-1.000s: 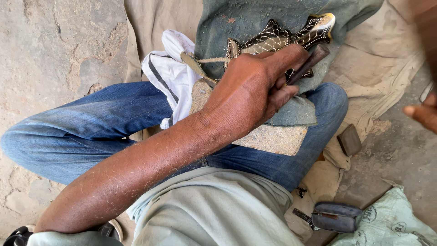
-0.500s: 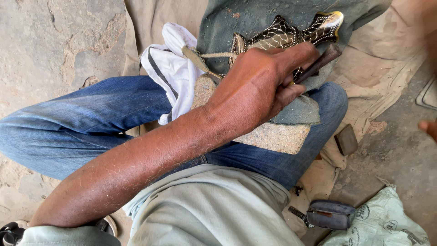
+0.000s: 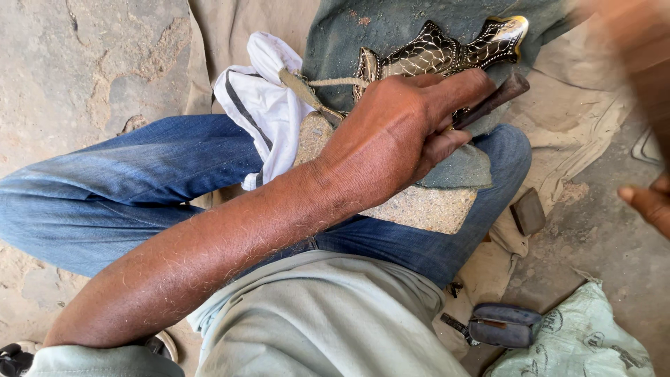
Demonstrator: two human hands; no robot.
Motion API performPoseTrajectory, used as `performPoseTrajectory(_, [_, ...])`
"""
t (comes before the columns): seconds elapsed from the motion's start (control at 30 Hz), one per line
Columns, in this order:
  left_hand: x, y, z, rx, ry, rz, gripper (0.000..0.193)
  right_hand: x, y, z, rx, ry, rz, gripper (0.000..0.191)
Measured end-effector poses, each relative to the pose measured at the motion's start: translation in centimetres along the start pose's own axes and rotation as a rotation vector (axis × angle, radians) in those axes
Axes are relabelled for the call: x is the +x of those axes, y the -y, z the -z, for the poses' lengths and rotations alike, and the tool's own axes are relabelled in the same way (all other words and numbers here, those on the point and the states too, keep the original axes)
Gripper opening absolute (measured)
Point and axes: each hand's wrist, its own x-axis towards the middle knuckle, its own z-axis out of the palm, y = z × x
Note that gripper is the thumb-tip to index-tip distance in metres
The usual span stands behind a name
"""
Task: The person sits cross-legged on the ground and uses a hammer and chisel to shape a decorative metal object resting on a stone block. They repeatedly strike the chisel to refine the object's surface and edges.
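Note:
My left hand [image 3: 398,136] reaches across my lap and is closed on an ornate metal piece [image 3: 447,49], black and silver with a scale pattern and a gold tip. Its fingers also clamp a dark brown rod [image 3: 499,98] against that piece. Both rest on a grey-green cloth [image 3: 391,24] over a sandy stone slab [image 3: 426,209] that lies on my jeans. My right hand [image 3: 645,202] shows only at the right edge, with a fingertip and a blurred part above it. What it holds is hidden.
A white cloth with dark stripes [image 3: 262,105] is bunched on my left thigh. On the cracked concrete to the right lie a small dark block [image 3: 528,211], a dark pouch [image 3: 502,324] and a pale green sack [image 3: 579,342]. Beige sheeting [image 3: 579,132] covers the ground.
My left hand keeps its grip and has barely shifted. My right hand has dropped a little along the right edge, and a blurred part of it now shows at the top right.

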Motion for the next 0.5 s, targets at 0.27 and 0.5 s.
performPoseTrajectory(0.27, [-0.2, 0.1, 0.2, -0.004, -0.044, -0.073, 0.043, -2.6, -0.7, -0.2, 0.106, 0.104, -0.133, 0.053])
performPoseTrajectory(0.5, [-0.6, 0.3, 0.4, 0.029, 0.049, -0.031, 0.045, -7.0, -1.0, 0.0, 0.191, 0.203, -0.297, 0.042])
